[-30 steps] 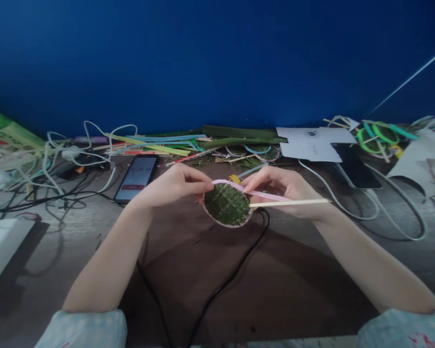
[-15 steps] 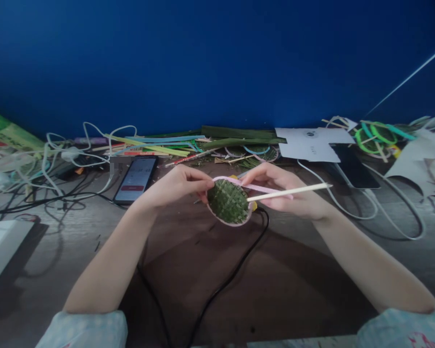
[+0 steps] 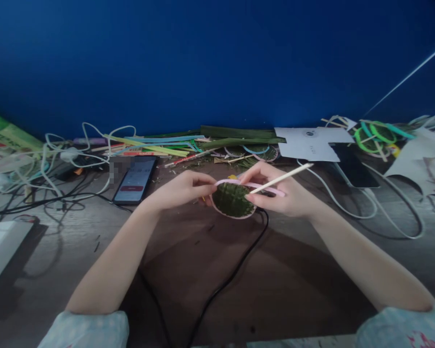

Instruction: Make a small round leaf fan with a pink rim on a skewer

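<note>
Above the brown table [image 3: 210,285] I hold a small round woven green disc [image 3: 233,199] edged with a pink strip [image 3: 266,188]. My left hand [image 3: 181,189] pinches the disc's left rim, fingers closed. My right hand [image 3: 281,192] grips the disc's right side, where the pink strip's loose end and a thin pale wooden stick [image 3: 282,178] pass between its fingers. The stick slants up to the right.
A phone [image 3: 134,179] lies to the left among white cables [image 3: 79,145]. Green leaf strips and coloured strips [image 3: 203,141] lie along the blue wall. White paper [image 3: 310,144], a dark phone [image 3: 353,166] and green hoops [image 3: 379,133] sit at right. A black cable [image 3: 224,285] runs toward me.
The disc has tipped flatter and moved slightly away from me. The stick has swung from level to pointing up and right. Both hands have shifted a little farther from me.
</note>
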A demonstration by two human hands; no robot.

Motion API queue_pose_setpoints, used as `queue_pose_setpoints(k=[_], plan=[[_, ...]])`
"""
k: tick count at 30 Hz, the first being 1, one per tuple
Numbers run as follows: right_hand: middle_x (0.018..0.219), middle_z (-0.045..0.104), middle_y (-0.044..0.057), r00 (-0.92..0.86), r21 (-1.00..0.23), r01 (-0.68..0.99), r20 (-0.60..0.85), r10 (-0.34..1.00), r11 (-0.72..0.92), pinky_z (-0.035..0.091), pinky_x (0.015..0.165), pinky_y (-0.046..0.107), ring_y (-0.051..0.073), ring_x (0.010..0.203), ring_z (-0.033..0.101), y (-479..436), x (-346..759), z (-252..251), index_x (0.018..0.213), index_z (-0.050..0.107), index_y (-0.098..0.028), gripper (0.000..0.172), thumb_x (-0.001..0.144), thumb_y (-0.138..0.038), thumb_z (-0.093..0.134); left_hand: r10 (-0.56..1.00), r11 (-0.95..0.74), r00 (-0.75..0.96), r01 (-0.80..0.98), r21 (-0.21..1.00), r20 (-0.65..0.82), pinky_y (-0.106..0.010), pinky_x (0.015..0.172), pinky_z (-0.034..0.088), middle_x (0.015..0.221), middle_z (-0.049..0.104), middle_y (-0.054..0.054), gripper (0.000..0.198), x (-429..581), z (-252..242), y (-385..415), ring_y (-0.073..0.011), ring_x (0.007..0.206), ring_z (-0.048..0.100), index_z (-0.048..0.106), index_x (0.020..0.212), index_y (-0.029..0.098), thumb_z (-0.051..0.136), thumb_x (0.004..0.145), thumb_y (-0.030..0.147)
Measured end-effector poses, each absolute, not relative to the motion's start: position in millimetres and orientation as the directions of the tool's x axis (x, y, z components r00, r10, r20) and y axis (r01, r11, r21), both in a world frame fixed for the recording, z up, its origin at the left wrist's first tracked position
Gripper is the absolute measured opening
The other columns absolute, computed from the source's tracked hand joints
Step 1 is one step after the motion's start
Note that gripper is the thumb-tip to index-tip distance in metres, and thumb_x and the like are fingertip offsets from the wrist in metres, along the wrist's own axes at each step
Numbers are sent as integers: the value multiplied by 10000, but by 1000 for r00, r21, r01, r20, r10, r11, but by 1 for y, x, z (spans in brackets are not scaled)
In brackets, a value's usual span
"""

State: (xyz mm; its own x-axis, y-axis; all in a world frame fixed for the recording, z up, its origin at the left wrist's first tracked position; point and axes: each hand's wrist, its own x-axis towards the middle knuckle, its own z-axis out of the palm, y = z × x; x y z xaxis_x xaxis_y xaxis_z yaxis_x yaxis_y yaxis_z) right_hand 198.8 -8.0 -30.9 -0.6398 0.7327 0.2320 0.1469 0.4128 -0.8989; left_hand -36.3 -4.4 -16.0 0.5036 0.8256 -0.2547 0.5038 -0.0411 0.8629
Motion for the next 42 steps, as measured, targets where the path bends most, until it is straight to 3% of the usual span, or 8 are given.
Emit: queue_pose_setpoints(k=[2,6,11,18,25,36,42], plan=[[963,561,31,-672,-913,157,181,718,377,491,805,315,162,938,572,-8,197,-33,952,511,-198,209,767,-133,581,822,-89,507,566,819,-261,-209,585,451,794,687,-10,259,-36,-15,-5,-130,686,601,672,914,182,519,809,363],[985,555,31,-716,-926,188,98,691,326,487,841,343,176,985,562,-9,193,-36,967,508,-208,230,760,-123,565,859,-225,494,594,772,-130,-228,708,451,936,684,-6,258,-33,-13,-9,-150,825,604,670,952,208,542,795,367],[997,563,28,-730,-935,205,51,682,289,490,852,336,175,1006,562,-11,191,-35,948,513,-214,225,752,-115,561,845,-347,534,593,726,-32,-239,762,429,879,679,-10,191,-26,-15,-16,-153,825,600,694,855,193,550,800,306],[956,578,28,-734,-900,242,74,676,362,501,814,323,162,924,582,-10,190,-35,939,534,-205,227,741,-95,543,813,-396,582,597,698,-37,-222,726,415,843,688,-3,203,-25,-19,-16,-142,791,600,708,845,193,547,818,313],[976,586,29,-750,-869,226,134,647,441,493,811,295,143,904,583,-10,188,-38,985,572,-204,246,760,-109,539,796,-512,606,689,513,-19,-243,677,390,768,678,-41,185,-21,-20,-16,-157,737,580,719,849,164,580,811,279],[947,610,25,-738,-856,242,144,659,458,497,773,284,144,869,599,-9,189,-40,991,597,-214,269,758,-95,535,772,-552,635,691,467,-27,-231,635,364,719,672,-21,186,-21,-18,-18,-145,693,566,724,809,188,583,813,309],[1129,595,46,-797,-878,194,118,592,437,459,866,340,192,1031,562,-3,196,-32,1091,589,-227,332,763,-174,587,770,-539,638,659,524,-10,-226,617,366,676,652,-21,210,-26,-18,-16,-130,655,549,719,766,180,547,826,285]])
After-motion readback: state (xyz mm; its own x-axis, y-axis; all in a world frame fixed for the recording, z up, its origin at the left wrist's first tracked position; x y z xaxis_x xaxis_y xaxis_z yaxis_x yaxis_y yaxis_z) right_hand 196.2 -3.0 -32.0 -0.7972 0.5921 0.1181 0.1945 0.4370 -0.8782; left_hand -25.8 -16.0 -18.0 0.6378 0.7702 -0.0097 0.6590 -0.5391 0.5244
